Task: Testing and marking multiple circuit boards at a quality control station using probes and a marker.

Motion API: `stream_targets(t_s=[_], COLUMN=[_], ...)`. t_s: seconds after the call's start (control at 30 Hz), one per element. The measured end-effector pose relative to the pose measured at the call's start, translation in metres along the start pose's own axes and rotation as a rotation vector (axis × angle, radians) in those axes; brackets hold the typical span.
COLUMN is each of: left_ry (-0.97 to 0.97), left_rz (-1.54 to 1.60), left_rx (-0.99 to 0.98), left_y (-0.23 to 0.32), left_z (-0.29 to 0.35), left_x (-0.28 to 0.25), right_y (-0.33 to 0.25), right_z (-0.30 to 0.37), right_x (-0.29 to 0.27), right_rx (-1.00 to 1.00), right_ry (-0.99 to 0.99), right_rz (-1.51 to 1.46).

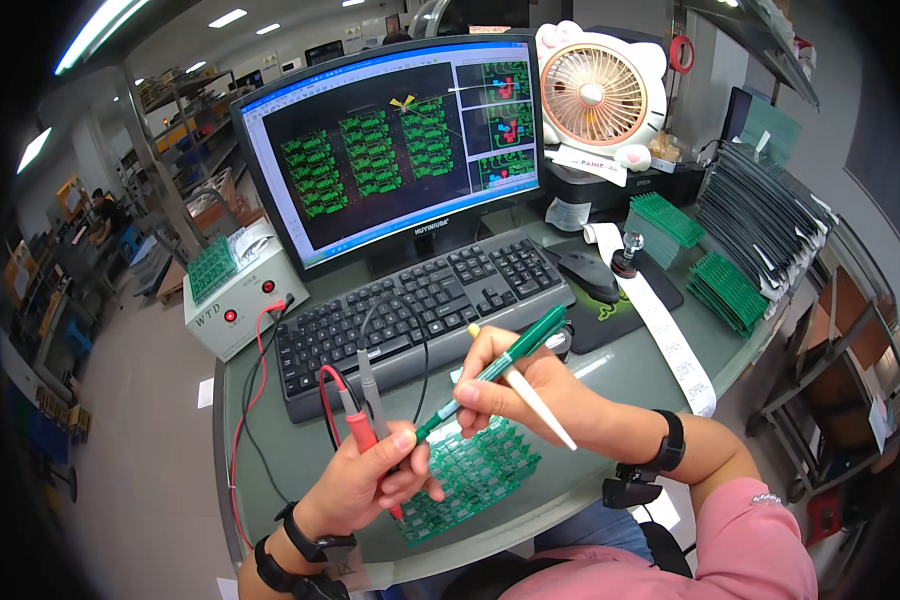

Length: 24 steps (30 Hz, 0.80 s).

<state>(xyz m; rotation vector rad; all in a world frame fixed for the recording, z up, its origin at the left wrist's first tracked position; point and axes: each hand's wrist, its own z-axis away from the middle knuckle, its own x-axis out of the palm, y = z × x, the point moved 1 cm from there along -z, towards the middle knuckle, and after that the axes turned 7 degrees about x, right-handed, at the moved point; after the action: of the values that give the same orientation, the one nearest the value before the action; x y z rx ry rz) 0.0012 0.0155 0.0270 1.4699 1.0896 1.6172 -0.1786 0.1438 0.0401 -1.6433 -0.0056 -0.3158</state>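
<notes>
My left hand (370, 472) is closed around a red test probe (359, 428), with a grey test probe (371, 388) rising beside it. My right hand (525, 385) grips a green marker (536, 337) slanting down to the left. The marker's lower green end meets my left thumb and finger; I cannot tell whether that end is a cap. A thin white stick (542, 408) with a yellowish end also sits between my right fingers. Below both hands, a green circuit board panel (470, 480) lies on the desk, partly covered by them.
Behind my hands stand a black keyboard (420, 310) and a monitor (390, 150) showing a board layout. A white tester box (238, 300) is at left, its leads trailing. At right are a mouse (588, 276), a paper strip (670, 345) and stacked green boards (727, 293).
</notes>
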Motion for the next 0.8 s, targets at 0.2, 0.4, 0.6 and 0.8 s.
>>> stream_targets(t_s=[0.2, 0.4, 0.6, 0.8], left_ry=[0.116, 0.195, 0.304, 0.16], left_rz=[-0.167, -0.257, -0.173, -0.286], left_rx=[0.039, 0.089, 0.104, -0.088], left_y=[-0.002, -0.007, 0.001, 0.001], left_z=[-0.001, -0.003, -0.009, -0.01], left_x=[0.01, 0.008, -0.001, 0.014], right_y=[0.015, 0.003, -0.001, 0.011], right_z=[-0.003, -0.01, -0.021, -0.017], right_x=[0.007, -0.004, -0.052, -0.005], right_rx=[0.015, 0.042, -0.079, -0.111], right_ry=[-0.013, 0.038, 0.202, -0.127], right_rz=[-0.037, 0.152, 1.442, 0.746])
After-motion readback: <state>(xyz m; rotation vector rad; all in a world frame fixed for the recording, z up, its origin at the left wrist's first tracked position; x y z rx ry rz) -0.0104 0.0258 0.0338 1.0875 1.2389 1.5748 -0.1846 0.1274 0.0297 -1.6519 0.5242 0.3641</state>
